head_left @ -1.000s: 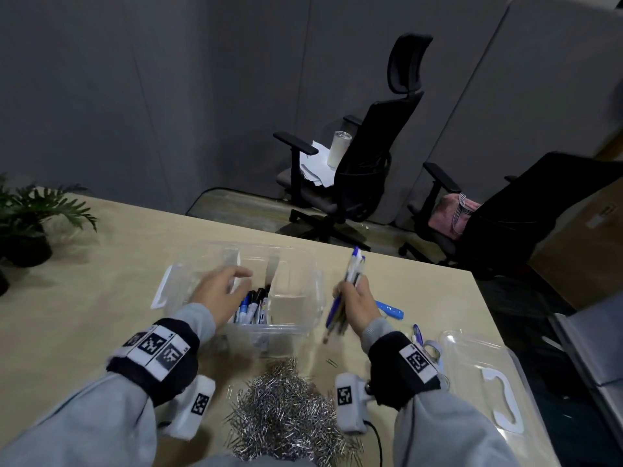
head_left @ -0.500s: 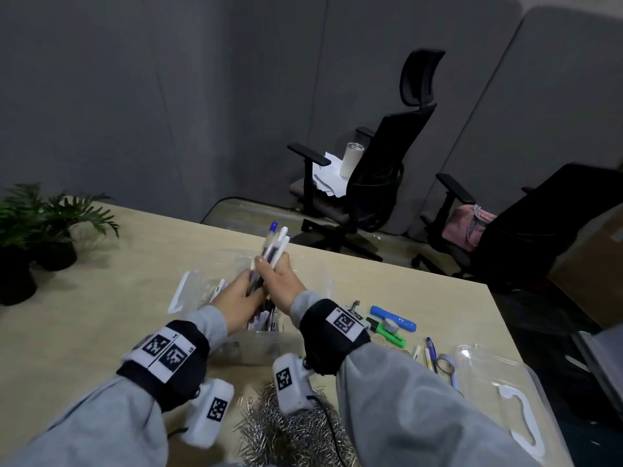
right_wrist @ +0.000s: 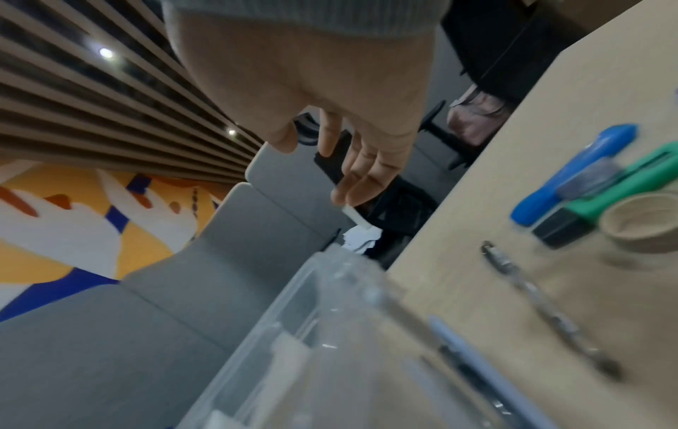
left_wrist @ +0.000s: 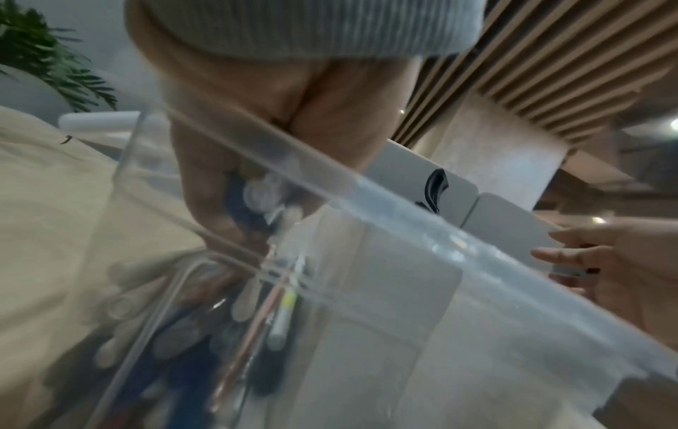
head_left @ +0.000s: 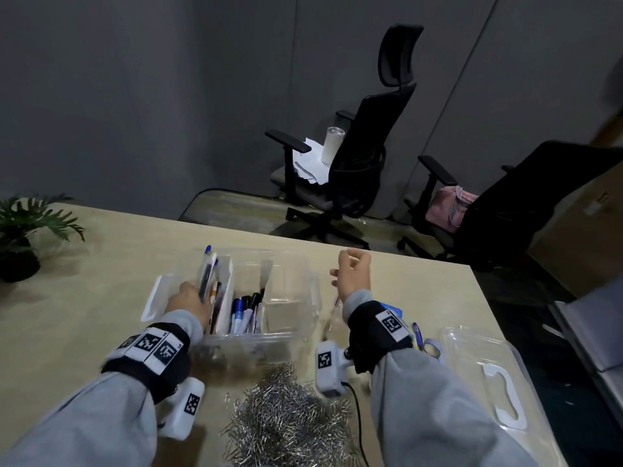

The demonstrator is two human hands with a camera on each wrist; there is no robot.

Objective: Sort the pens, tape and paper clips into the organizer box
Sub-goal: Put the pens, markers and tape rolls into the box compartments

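Upright in the left compartment of the clear organizer box (head_left: 296, 332), a bundle of pens (head_left: 206, 274) is gripped by the left hand (head_left: 188, 303), fingers curled around it. Just right of the box, the right hand (head_left: 352, 276) hovers with fingers loosely open, holding nothing. Nearer, paper clips (head_left: 286, 423) lie heaped on the table (head_left: 84, 298).

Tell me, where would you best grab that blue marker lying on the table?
Probably round the middle of the blue marker's barrel, coming straight down from above with the free right hand. It lies flat on the table with a green marker close beside it, so there is little room at its sides.
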